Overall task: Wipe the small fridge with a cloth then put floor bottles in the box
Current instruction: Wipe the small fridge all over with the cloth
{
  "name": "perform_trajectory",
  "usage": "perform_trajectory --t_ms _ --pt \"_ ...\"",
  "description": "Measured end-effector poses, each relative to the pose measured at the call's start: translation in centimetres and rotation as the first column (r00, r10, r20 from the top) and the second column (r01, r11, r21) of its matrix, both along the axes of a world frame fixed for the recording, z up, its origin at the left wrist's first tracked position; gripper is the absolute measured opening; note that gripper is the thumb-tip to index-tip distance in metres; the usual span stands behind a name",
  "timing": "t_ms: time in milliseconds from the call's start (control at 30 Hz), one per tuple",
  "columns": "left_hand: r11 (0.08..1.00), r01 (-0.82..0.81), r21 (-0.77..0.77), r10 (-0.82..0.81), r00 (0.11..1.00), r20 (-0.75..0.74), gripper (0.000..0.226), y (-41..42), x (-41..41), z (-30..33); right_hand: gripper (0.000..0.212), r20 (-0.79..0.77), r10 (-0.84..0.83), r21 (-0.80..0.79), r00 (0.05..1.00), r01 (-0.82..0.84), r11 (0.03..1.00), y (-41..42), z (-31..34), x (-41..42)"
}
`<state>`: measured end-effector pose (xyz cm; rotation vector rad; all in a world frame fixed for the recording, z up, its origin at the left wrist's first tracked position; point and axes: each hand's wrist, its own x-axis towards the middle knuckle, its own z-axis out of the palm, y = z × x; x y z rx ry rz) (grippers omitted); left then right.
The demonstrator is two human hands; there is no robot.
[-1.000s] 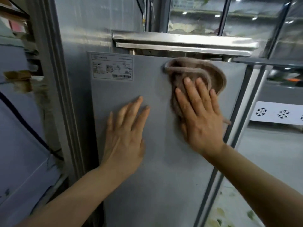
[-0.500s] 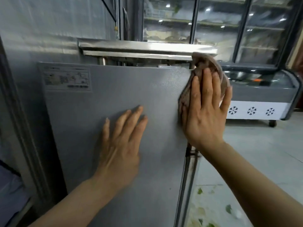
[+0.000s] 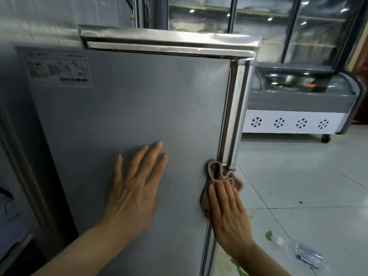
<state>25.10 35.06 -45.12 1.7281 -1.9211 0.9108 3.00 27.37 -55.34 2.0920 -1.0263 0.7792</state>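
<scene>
**Wipe in progress, bottles untouched**

While the left hand (image 3: 132, 188) lies flat and empty on the small fridge (image 3: 129, 116) side, the right hand (image 3: 227, 214) presses the cloth (image 3: 214, 176) open-palmed at the front edge, now lower than 0.5 s ago. One bottle (image 3: 302, 252) lies on the floor; no box visible.

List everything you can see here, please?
Small fridge: one, grey, centre.
Label sticker: one, white, fridge's upper left.
Metal top trim: one, silver, fridge top.
Cloth: one, brown, fridge's right edge.
Chest freezer: one, grey and white with snowflakes, right background.
Glass display cabinet: one, behind.
Plastic bottle: one, clear, floor lower right, blurred.
Left hand: flat on fridge.
Right hand: pressing cloth.
</scene>
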Motion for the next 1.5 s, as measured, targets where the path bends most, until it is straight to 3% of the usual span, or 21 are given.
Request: perform_trajectory --t_ms 100,267,433,500,600,700,900,1000,1100,1200,1300,1367,1500 --pt "0.999 -0.009 0.05 0.009 1.0 0.004 0.09 0.8 0.4 -1.7 0.066 0.004 -0.005 -0.035 1.0 0.005 0.999 -0.1 2.6 -0.2" --pt "0.998 -0.038 0.047 0.038 0.999 -0.003 0.087 0.1 1.4 -3.1 0.058 0.249 0.074 -0.19 0.966 -0.026 0.981 -2.3 10.0 1.9" --pt "0.999 -0.028 -0.019 0.027 0.999 -0.024 0.089 -1.1 1.6 -4.5 0.058 0.415 0.19 -0.225 0.89 -0.102 0.969 -3.1 6.0 4.6" --pt "0.999 -0.018 -0.031 0.017 1.0 -0.023 0.093 -1.2 1.6 -4.4 0.062 0.261 0.209 -0.147 0.942 -0.175 0.974 -2.5 1.7 4.5" --pt "0.999 0.014 -0.032 -0.015 1.0 -0.016 0.094 -0.7 1.8 -4.0 0.058 -0.123 0.222 -0.035 0.967 -0.228 0.973 -1.3 -2.4 3.0" --pt "1.0 0.014 -0.028 -0.014 1.0 -0.015 0.091 0.5 2.7 -4.0 0.063 -0.244 0.215 -0.053 0.946 -0.234 0.971 -1.1 -0.4 2.5" --pt "0.984 -0.167 -0.058 0.161 0.983 -0.093 0.088 2.8 7.9 -4.4 0.062 0.172 0.348 -0.236 0.922 -0.305 0.923 -2.4 11.1 7.8" --pt "0.983 -0.173 -0.06 0.165 0.98 -0.111 0.086 2.8 9.8 -4.4 0.062 0.23 0.38 -0.225 0.896 -0.331 0.916 -2.0 10.2 11.0" --pt "0.987 -0.153 -0.044 0.148 0.985 -0.089 0.095 2.6 10.3 -4.5 0.057 -0.027 0.428 -0.125 0.904 -0.427 0.895 -0.7 4.6 12.3" --pt "0.99 -0.137 -0.024 0.134 0.986 -0.094 0.097 3.0 10.5 -4.5 0.052 -0.345 0.371 -0.017 0.862 -0.401 0.916 0.5 0.4 12.3" --pt "0.991 -0.132 -0.003 0.13 0.984 -0.119 0.092 3.9 11.7 -4.9 0.053 -0.44 0.331 0.003 0.834 -0.367 0.93 1.0 0.9 11.7" --pt "0.986 -0.166 0.028 0.169 0.971 -0.167 0.095 4.7 12.8 -5.5 0.051 -0.331 0.345 -0.067 0.878 -0.387 0.92 0.8 4.0 11.9" --pt "0.987 -0.121 0.102 0.139 0.97 -0.199 0.108 5.3 14.4 -6.5 0.053 0.05 0.348 -0.263 0.936 -0.324 0.909 -0.4 11.5 15.0"
